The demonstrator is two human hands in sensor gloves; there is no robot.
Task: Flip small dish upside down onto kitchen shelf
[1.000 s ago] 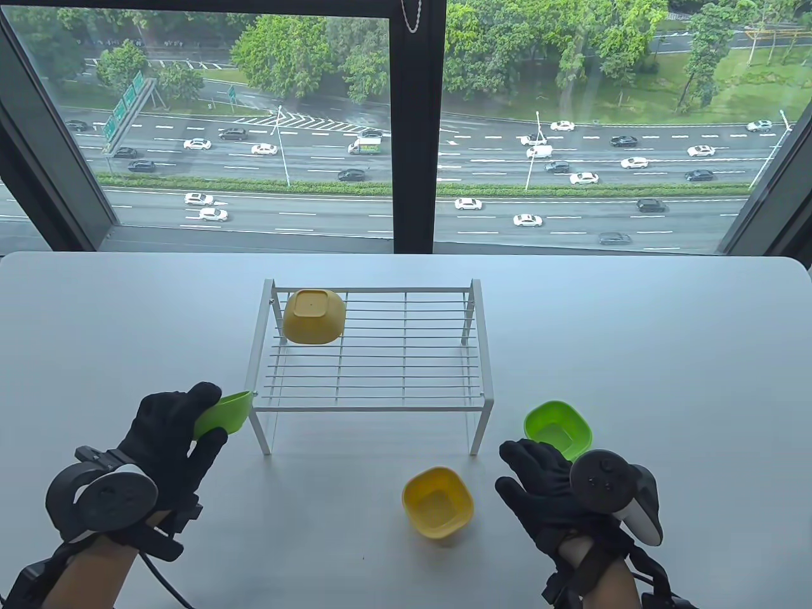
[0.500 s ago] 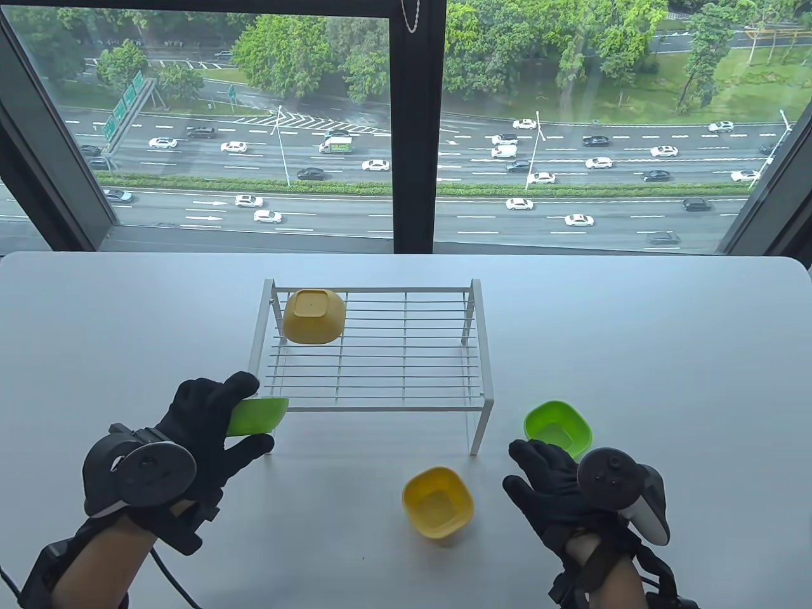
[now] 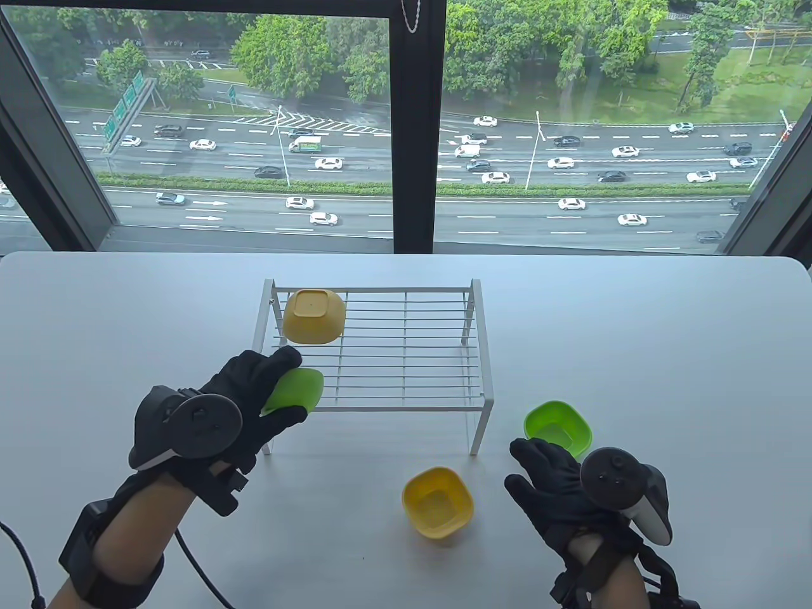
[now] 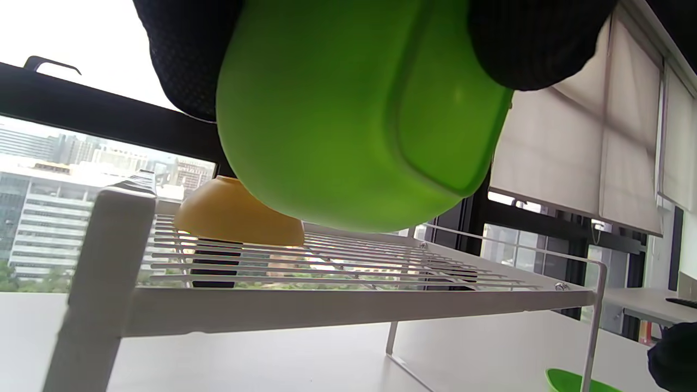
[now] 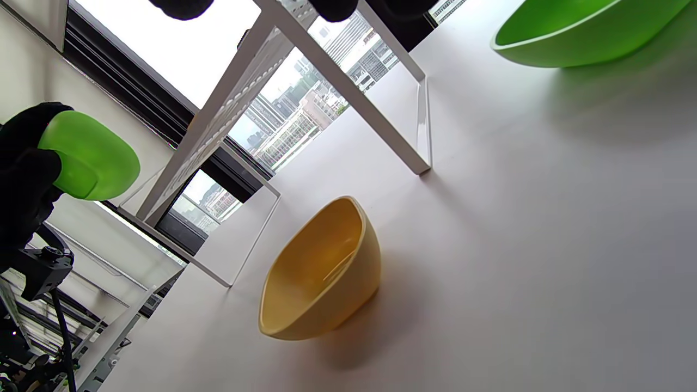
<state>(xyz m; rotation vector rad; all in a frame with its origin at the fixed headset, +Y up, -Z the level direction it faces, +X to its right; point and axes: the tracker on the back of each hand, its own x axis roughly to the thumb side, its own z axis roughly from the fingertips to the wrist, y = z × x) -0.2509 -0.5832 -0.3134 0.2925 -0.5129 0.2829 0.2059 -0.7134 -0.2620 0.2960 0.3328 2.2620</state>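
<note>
My left hand grips a small green dish, turned bottom up, just above the front left corner of the white wire shelf. In the left wrist view the dish fills the top, held between gloved fingers above the shelf. A yellow dish lies upside down at the shelf's back left. My right hand is open and empty, resting low over the table at the front right.
An upright yellow dish stands on the table in front of the shelf, also in the right wrist view. An upright green dish stands right of the shelf, just beyond my right hand. The white table ends at a window.
My left hand has risen and moved right and forward with the green dish, turning it from tilted on edge to bottom up over the shelf's front left corner. The right hand has hardly moved.
</note>
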